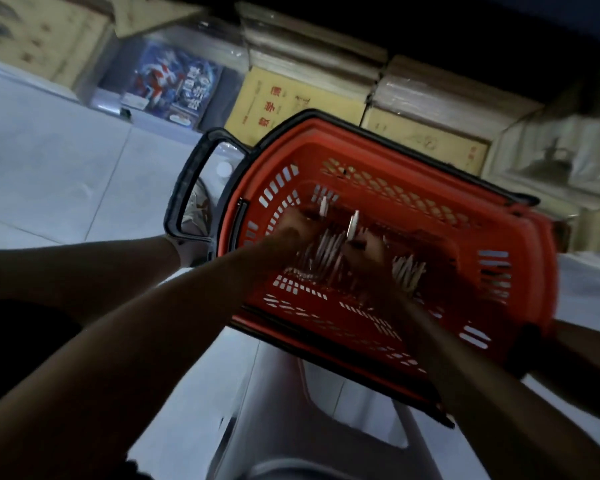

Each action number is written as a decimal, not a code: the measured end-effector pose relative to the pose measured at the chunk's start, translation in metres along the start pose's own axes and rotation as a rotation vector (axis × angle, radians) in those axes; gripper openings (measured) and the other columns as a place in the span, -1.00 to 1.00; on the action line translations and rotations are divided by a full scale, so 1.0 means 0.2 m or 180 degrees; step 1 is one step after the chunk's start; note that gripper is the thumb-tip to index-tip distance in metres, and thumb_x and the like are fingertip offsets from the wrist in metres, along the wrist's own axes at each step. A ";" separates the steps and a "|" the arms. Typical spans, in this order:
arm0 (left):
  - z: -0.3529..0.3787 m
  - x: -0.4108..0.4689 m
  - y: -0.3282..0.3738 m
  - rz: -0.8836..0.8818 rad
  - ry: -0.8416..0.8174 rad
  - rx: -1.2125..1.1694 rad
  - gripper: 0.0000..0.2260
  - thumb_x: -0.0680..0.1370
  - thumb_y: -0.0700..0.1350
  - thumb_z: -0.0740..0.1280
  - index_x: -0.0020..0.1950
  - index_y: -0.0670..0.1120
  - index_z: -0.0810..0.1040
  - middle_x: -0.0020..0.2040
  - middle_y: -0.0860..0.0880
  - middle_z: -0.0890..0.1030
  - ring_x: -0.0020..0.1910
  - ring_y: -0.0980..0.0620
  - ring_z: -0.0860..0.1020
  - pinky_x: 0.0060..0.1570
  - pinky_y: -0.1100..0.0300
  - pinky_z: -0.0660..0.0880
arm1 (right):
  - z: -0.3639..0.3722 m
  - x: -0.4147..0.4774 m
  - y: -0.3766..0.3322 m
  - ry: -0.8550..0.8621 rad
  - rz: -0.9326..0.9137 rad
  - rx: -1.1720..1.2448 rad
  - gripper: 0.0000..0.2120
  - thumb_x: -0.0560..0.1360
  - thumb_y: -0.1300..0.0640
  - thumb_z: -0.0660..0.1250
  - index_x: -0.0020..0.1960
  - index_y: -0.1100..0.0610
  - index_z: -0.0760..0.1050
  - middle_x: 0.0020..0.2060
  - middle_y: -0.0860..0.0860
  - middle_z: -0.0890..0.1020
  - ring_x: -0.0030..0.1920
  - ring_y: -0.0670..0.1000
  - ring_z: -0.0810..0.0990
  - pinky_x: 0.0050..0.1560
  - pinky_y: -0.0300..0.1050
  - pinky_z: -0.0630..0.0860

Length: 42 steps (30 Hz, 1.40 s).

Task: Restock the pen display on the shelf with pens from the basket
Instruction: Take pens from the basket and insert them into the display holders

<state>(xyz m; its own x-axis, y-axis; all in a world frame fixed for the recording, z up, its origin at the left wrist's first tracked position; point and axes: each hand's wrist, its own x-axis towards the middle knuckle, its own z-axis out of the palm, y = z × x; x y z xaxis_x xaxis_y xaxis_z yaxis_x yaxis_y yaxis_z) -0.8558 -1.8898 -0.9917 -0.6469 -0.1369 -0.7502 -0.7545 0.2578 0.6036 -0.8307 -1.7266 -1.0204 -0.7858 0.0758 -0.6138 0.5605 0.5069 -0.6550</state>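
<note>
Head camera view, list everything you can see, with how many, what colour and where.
Basket: one, red with black rim and handle, centre.
Loose pens: many, too blurred to count, white, heaped on the basket floor.
Raised pens: two, white, one in each hand, tips up.
Printed pack: one, blue, back left.
Boxes: several, yellowish, along the back.
Floor: pale tiles, left.
Stool: apparently one, pale, below the basket's near edge.
Left hand: inside the basket, grips one raised pen.
Right hand: inside the basket, grips the other.
</note>
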 end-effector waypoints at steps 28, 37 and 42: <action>0.03 -1.26 0.17 0.0735 -0.0877 -0.2163 -0.93 0.67 -0.31 0.22 0.10 -0.17 0.45 -0.21 -0.14 0.57 -0.36 -0.01 0.49 -0.39 0.15 0.44 | -0.56 -1.30 -0.39 0.0359 -0.0148 0.1758 -0.86 0.66 0.27 0.30 0.11 0.18 0.64 -0.05 0.18 0.71 -0.09 0.10 0.73 -0.17 -0.14 0.68; 0.02 -1.26 0.14 0.0672 -0.0576 -0.2227 -0.79 0.57 -0.35 0.41 0.15 -0.14 0.55 -0.16 -0.11 0.68 -0.21 0.01 0.65 -0.16 0.12 0.63 | -0.56 -1.27 -0.39 0.0666 -0.0219 0.1824 -0.81 0.49 0.26 0.54 0.05 0.08 0.63 -0.08 0.04 0.71 -0.07 0.05 0.71 -0.13 -0.13 0.61; 0.04 -1.26 0.15 0.0627 -0.0665 -0.2202 -0.80 0.59 -0.28 0.41 0.21 -0.16 0.60 -0.14 -0.09 0.68 -0.20 0.03 0.66 -0.15 0.14 0.61 | -0.58 -1.26 -0.38 0.0731 -0.0230 0.1843 -0.81 0.52 0.25 0.52 0.10 0.08 0.63 -0.04 0.01 0.70 -0.02 -0.02 0.69 -0.21 -0.25 0.52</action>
<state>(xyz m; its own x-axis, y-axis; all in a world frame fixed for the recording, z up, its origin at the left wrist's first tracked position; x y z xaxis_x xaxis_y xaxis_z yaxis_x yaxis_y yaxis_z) -0.7140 -1.8401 -0.7865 -0.7947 0.0520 -0.6048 -0.5689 -0.4111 0.7123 -0.7056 -1.6848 -0.7637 -0.8270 0.2739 -0.4909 0.5041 -0.0250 -0.8633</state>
